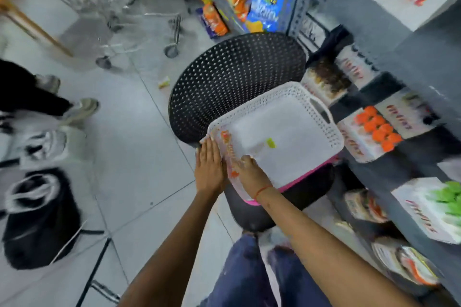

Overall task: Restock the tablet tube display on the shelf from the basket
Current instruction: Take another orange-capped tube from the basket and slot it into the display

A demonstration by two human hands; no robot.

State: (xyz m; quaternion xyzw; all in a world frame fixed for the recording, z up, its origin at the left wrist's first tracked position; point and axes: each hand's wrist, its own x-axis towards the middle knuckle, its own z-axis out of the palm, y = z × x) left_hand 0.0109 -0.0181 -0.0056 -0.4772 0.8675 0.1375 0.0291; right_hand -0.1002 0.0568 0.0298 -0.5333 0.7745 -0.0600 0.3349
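While both hands reach into the white basket (287, 117) on the black chair (232, 75), pickup is underway. Right hand (250, 169) curls over an orange-printed tube (228, 149) by the near rim; grip unclear through blur. Left hand (209, 164) lies flat, fingers extended, outside the rim. Next: lift, carry to the orange-capped display box (374, 132).

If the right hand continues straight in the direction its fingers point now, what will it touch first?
Probably the tablet tube lying along the near-left wall of the white basket. The right hand is inside the basket, fingers pointing up-left at the tube; blur hides whether they already touch it.
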